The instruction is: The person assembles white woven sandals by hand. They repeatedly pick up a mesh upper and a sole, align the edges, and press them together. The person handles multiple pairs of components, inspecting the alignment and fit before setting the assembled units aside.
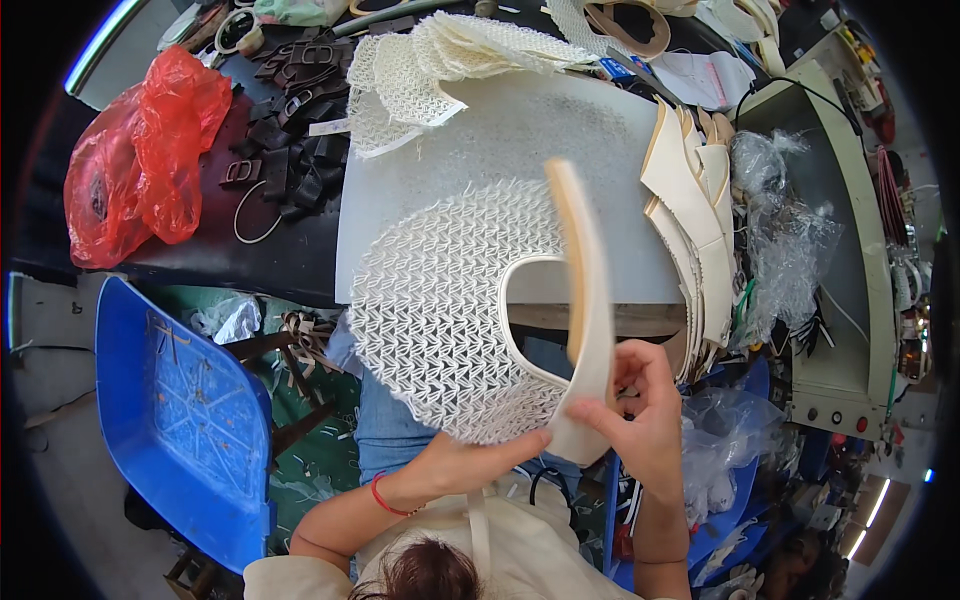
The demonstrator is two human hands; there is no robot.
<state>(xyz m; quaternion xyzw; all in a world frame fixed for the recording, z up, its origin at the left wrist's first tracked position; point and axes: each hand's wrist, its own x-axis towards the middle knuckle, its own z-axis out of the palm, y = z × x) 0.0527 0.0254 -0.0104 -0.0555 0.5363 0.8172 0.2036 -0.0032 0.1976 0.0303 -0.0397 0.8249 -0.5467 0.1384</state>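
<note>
A rounded white open-weave panel (440, 300) is held up in front of me, over my lap and the table's near edge. Its oval cut-out has a smooth cream rim. Along its right side runs a long curved cream strip (597, 320) with a tan edge, its upper end standing free. My right hand (643, 415) pinches the strip's lower part between thumb and fingers. At the bottom edge, my left hand (470, 465) grips the panel near where it meets the strip; some of its fingers are hidden behind the weave.
A pale board (560, 115) covers the table's middle. White woven pieces (430, 70) lie at its back, stacked cream panels (690, 210) at its right. Left are dark buckled straps (300, 120), a red plastic bag (150, 150) and a blue tub (190, 420). A metal cabinet (845, 390) stands right.
</note>
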